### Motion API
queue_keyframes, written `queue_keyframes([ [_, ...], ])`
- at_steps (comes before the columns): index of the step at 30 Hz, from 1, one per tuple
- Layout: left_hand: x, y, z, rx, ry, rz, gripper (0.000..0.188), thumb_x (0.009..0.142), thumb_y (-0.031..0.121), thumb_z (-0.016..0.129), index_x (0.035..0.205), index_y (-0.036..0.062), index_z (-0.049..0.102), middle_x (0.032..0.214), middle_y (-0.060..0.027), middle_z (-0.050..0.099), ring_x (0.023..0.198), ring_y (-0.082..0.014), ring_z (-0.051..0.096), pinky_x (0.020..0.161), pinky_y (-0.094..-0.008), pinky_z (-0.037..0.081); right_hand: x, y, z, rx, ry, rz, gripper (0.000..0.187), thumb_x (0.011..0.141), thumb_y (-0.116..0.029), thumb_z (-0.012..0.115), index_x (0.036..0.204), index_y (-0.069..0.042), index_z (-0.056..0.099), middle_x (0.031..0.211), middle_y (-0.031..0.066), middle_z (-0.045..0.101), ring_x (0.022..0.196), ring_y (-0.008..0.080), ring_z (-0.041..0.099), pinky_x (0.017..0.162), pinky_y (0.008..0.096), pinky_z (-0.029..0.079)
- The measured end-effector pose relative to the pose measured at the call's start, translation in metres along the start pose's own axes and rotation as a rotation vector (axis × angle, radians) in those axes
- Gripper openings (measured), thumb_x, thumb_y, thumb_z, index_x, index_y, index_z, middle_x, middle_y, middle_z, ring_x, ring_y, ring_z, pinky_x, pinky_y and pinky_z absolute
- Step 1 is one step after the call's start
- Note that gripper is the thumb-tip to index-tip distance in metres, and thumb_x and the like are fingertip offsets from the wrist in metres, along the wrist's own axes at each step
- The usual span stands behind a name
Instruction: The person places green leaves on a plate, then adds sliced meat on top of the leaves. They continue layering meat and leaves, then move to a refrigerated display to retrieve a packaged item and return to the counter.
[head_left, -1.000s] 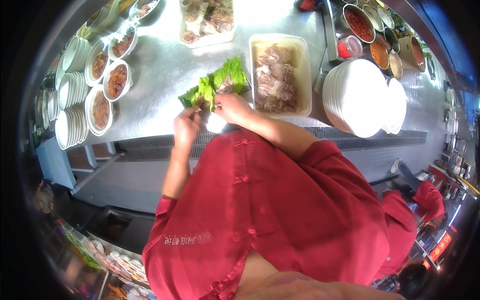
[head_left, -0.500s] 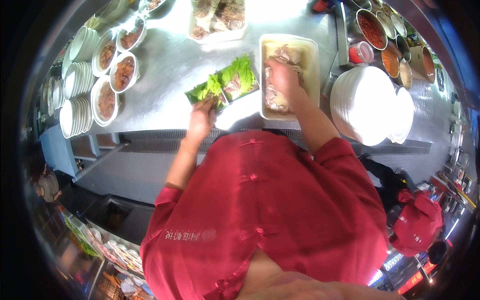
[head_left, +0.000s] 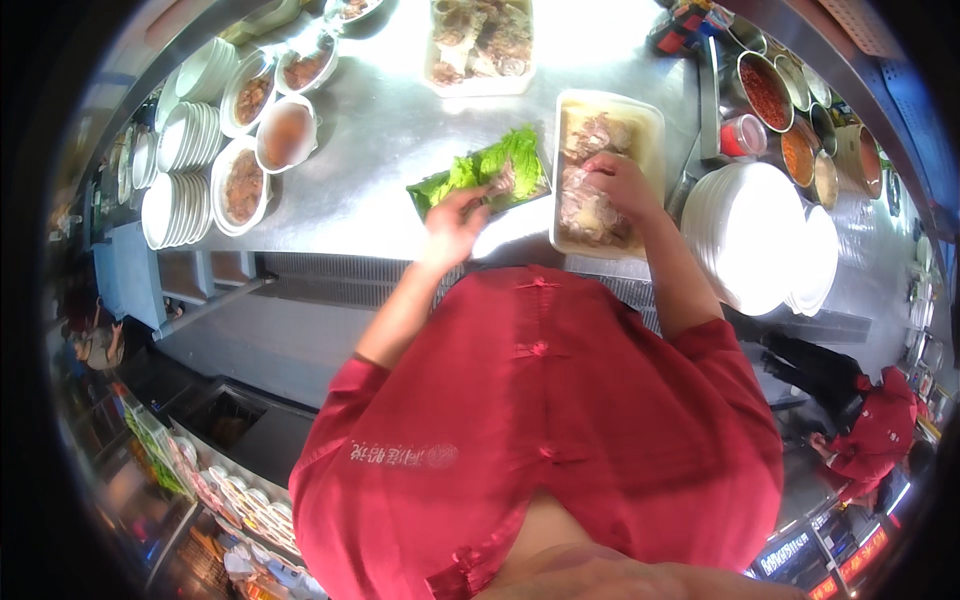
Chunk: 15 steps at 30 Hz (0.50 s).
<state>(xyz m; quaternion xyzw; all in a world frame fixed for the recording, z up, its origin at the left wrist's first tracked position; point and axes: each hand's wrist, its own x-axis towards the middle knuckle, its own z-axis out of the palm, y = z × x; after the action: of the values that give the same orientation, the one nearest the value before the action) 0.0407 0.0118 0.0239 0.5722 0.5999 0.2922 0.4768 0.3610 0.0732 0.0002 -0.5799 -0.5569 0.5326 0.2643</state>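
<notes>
A dark tray [head_left: 424, 196] lined with green lettuce leaves [head_left: 519, 150] lies on the steel counter, with some slices of meat on the leaves. My left hand [head_left: 455, 225] is over the tray's near side, its fingertips pinched beside the meat slices; whether anything is between them is hard to make out. To the right stands a cream rectangular tub [head_left: 652, 120] holding cooked meat pieces [head_left: 592, 212]. My right hand [head_left: 625, 187] reaches in over the tub's right wall, fingers curled onto the meat.
A second meat tub [head_left: 484, 88] stands farther back. Stacked white bowls [head_left: 175, 216] and bowls of reddish-brown food [head_left: 241, 186] line the left. White plates [head_left: 742, 235] are stacked right, near metal pots of chili [head_left: 765, 92]. A co-worker in red [head_left: 875, 430] is behind at right.
My left hand has gone from the tray's near left edge to over its middle, fingers now pinched. My right hand has drawn back slightly within the tub. The whole view has shifted.
</notes>
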Motion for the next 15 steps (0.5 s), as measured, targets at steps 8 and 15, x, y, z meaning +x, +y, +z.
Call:
queue_keyframes([
  [8,0.026,0.039,0.006,-0.215,-0.068,0.034,0.03,0.092,0.01,0.072,0.12,0.0008,0.07,0.089,-0.001,0.07,0.081,-0.0081,0.063,0.077,-0.0243,0.053,0.016,-0.069,0.066,0.301,-0.401,-0.113,0.011,0.095,-0.001,0.062,0.105,0.0,0.064,0.093,0.0067,0.068,0.089,0.0119,0.065,0.081,0.0263,0.052],
  [15,0.018,-0.019,-0.049,-0.149,0.164,-0.08,0.014,0.091,0.009,0.072,0.1,-0.0019,0.075,0.08,0.0005,0.068,0.071,-0.0057,0.057,0.066,-0.0224,0.048,0.035,-0.076,0.135,-0.116,-0.275,-0.075,0.013,0.085,-0.005,0.067,0.096,0.001,0.064,0.077,0.0099,0.07,0.068,0.0186,0.071,0.064,0.0315,0.056],
])
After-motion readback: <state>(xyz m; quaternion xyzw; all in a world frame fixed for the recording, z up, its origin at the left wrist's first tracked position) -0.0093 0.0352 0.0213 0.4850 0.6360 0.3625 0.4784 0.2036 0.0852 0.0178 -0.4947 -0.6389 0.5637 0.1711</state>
